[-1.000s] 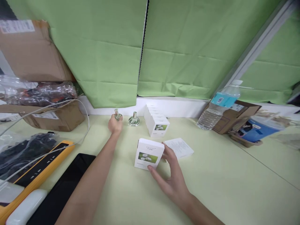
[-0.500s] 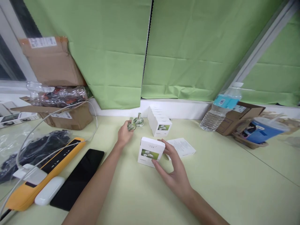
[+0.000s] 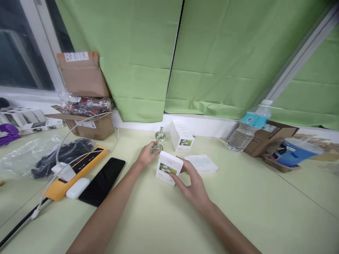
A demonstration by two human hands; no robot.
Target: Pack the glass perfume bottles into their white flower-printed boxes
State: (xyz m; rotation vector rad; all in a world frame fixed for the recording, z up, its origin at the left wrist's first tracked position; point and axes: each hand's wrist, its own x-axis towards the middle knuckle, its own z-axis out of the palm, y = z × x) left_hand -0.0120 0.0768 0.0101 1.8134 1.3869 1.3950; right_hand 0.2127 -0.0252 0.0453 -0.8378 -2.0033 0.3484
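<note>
My left hand (image 3: 147, 154) has its fingers closed around a small round glass perfume bottle (image 3: 156, 147); the bottle's lower part is partly hidden. Just behind it, a second perfume bottle (image 3: 160, 134) stands on the table. Thumb in front and fingers behind, my right hand (image 3: 194, 185) grips an upright, slightly tilted white box (image 3: 167, 168) with a picture of white flowers on green. The held bottle is close to this box's upper left corner. A row of similar white boxes (image 3: 182, 138) stands behind, and a flat white printed packet (image 3: 203, 163) lies to the right.
At left are a black phone (image 3: 103, 181), a white case (image 3: 77, 188), an orange power strip (image 3: 76, 173) with cables, and cardboard boxes (image 3: 90, 127). At right stand a water bottle (image 3: 249, 127), a carton (image 3: 261, 141) and a blue cup (image 3: 293, 152). Green curtains (image 3: 127, 60) hang behind.
My left hand has brought its perfume bottle right, nearer the white box. The box has turned and tilted a little in my right hand. The view has swung left.
</note>
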